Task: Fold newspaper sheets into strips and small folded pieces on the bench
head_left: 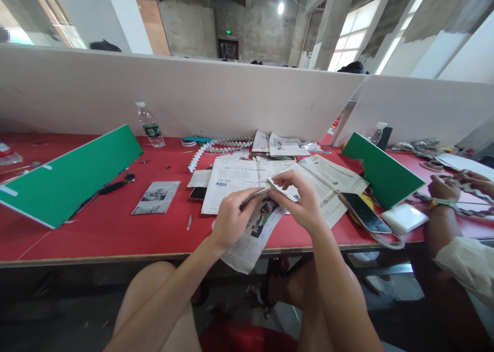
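A sheet of newspaper [252, 239] hangs from both my hands over the table's front edge, its top edge bent over between my fingers. My left hand [235, 215] is closed on its upper left part, thumb on top. My right hand [299, 197] pinches the upper right part between thumb and fingers. Behind my hands, more newspaper sheets [231, 179] lie spread out, with a large printed sheet [334, 179] to the right. Left of them a cut newspaper piece [157, 197] rests flat on the red table [154, 239].
Green panels [77, 177] [382, 172] stand at both sides. A water bottle [150, 125], a folded white paper chain [208, 148] and booklets [283, 145] are at the back. A phone [365, 213] and white power bank [404, 218] lie right, near a co-worker's hands [443, 188].
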Available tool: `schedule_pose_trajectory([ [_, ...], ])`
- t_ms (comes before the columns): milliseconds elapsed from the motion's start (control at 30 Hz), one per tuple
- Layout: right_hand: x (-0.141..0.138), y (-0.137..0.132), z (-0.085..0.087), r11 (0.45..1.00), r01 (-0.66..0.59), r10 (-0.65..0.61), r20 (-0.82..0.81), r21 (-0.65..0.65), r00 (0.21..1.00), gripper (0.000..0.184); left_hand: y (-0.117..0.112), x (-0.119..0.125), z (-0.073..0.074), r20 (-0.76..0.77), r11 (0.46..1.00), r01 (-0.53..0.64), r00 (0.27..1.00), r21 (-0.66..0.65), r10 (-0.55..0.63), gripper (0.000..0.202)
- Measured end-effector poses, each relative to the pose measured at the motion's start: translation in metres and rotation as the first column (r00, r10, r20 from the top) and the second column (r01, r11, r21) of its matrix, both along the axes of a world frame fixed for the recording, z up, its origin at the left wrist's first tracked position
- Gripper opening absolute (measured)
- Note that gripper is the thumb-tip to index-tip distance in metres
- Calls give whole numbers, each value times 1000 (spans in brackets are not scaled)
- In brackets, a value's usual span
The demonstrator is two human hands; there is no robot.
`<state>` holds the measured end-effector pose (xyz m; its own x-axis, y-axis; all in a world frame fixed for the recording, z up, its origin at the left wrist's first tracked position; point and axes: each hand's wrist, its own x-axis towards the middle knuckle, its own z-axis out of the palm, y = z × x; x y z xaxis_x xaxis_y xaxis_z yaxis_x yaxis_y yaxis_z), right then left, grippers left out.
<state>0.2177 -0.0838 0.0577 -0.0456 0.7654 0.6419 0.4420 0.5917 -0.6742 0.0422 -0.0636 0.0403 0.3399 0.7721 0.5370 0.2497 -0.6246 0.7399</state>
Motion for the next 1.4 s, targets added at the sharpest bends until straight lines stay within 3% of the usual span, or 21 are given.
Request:
schedule_pose_trajectory([
  [167, -12, -12, 20, 999, -38, 38, 104, 4, 994, 13, -8, -1, 7, 37, 996, 48, 998, -70, -46, 28],
  [400, -19, -12, 16, 989, 146, -145, 49, -33, 988, 16, -10, -3, 9, -53, 971, 95, 993, -219, -109, 31],
  [500, -6, -8, 12, 962, 271, -271, -8, -28, 962, 17, -9, -4, 9, -102, 949, 133, 981, -284, -168, 35],
  [667, 31, 2, -4, 885, 448, -457, -57, -130, 887, 19, -1, -5, -2, -146, 894, 212, 946, -395, -289, 39],
  [800, 55, 11, -23, 837, 517, -532, -47, -177, 845, 21, 13, -5, -14, -193, 889, 189, 937, -417, -290, 40],
  [1000, 54, 21, -49, 853, 439, -465, -30, -281, 885, 25, 34, -16, -27, -263, 866, 151, 916, -477, -304, 36],
  [1167, 21, 30, -75, 864, 328, -381, -72, -384, 922, 24, 44, -24, -36, -374, 924, -71, 924, -377, -82, 23],
  [1267, -3, 31, -84, 889, 271, -324, -87, -370, 942, 22, 43, -20, -38, -393, 943, -37, 914, -331, -102, 24],
  [1400, -28, 27, -87, 922, 92, -142, -108, -376, 984, 18, 38, -13, -39, -331, 960, 14, 937, -280, -110, 27],
])
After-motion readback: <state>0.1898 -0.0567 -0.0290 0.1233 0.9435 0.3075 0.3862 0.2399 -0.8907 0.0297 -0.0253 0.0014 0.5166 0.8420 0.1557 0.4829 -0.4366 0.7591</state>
